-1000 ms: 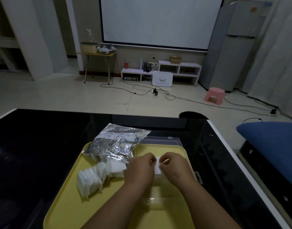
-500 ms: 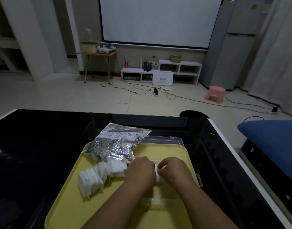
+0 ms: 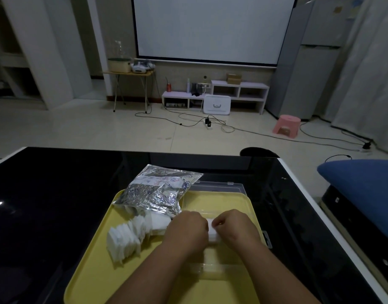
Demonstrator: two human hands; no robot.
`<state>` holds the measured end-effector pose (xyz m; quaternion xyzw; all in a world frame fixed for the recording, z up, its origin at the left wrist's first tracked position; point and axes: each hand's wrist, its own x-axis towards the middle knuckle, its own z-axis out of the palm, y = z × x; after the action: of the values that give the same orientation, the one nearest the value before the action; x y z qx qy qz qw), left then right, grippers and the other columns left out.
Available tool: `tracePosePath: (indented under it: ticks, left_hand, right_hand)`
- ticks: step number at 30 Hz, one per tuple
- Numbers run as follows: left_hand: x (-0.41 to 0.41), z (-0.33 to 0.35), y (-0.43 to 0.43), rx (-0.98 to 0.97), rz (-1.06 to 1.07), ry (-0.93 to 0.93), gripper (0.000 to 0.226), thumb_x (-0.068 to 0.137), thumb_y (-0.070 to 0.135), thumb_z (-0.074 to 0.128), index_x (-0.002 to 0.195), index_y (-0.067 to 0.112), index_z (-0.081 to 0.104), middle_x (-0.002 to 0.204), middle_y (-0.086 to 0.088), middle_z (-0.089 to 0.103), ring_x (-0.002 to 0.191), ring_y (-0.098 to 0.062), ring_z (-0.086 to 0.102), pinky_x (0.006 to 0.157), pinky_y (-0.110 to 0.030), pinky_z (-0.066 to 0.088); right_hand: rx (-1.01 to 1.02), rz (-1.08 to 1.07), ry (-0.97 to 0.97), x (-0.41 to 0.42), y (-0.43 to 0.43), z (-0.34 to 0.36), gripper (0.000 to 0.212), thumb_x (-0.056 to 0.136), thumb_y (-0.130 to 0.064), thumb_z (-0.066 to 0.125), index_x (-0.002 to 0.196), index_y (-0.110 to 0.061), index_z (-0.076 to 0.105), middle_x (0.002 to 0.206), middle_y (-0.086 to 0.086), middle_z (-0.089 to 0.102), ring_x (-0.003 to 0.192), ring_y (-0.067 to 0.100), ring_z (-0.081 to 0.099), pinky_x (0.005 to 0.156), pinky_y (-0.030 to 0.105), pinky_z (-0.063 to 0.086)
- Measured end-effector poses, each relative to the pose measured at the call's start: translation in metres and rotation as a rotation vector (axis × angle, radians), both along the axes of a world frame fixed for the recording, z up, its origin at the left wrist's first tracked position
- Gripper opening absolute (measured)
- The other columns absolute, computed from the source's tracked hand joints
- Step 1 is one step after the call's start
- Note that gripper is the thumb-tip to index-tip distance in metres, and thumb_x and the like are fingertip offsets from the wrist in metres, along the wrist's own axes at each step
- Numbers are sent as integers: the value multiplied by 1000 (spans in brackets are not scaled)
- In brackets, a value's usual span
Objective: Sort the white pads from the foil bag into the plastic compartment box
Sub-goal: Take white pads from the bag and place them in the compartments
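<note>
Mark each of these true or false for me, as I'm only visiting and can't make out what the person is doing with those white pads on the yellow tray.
1. Both hands are close together over the clear box. True: the left hand and right hand pinch a small stack of white pads between them above the plastic compartment box.
2. The foil bag lies right of the hands. False: the foil bag lies beyond and left of them.
3. A loose row of pads lies on the yellow tray. True.
4. The tray sits on a white tablecloth. False: it sits on a glossy black table.
</note>
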<state>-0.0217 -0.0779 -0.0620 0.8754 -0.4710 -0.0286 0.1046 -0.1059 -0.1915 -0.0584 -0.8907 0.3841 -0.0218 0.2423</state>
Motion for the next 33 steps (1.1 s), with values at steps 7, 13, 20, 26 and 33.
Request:
tracePosePath:
  ticks: [7, 13, 20, 26, 33]
  left_hand:
    - [0, 1, 3, 3, -30, 27, 35, 85, 20, 46, 102, 20, 76, 102, -3, 70, 96, -24, 62, 82, -36, 53]
    - [-1, 4, 8, -13, -39, 93, 35, 85, 19, 47, 104, 23, 76, 104, -2, 70, 98, -22, 60, 84, -39, 54]
    - [2, 20, 23, -143, 14, 270, 38, 89, 11, 44, 116, 20, 70, 122, -1, 63, 112, -20, 58, 96, -34, 48]
    - [11, 33, 47, -287, 91, 274, 36, 93, 11, 43, 115, 23, 69, 122, 3, 63, 114, -14, 55, 96, -30, 45]
    - [28, 51, 74, -372, 219, 225, 24, 90, 16, 54, 104, 24, 73, 110, 4, 67, 99, -15, 59, 77, -26, 42]
  right_hand:
    - [44, 54, -11, -4, 1, 3, 27, 86, -23, 54, 97, -32, 77, 105, -10, 73, 94, 13, 65, 83, 31, 55]
    - [40, 60, -10, 0, 1, 4, 27, 89, -20, 55, 100, -29, 77, 107, -8, 73, 95, 13, 65, 82, 30, 54]
    - [38, 49, -114, 1, 3, 11, 29, 88, -14, 57, 108, -22, 74, 114, -1, 71, 106, 16, 63, 87, 25, 47]
    - [48, 72, -224, 3, 13, 20, 30, 88, -11, 54, 107, -23, 73, 110, -5, 71, 100, 12, 62, 80, 22, 45]
    - [60, 118, -237, 9, 28, 23, 33, 91, -9, 50, 107, -25, 73, 112, -6, 71, 103, 13, 61, 83, 23, 45]
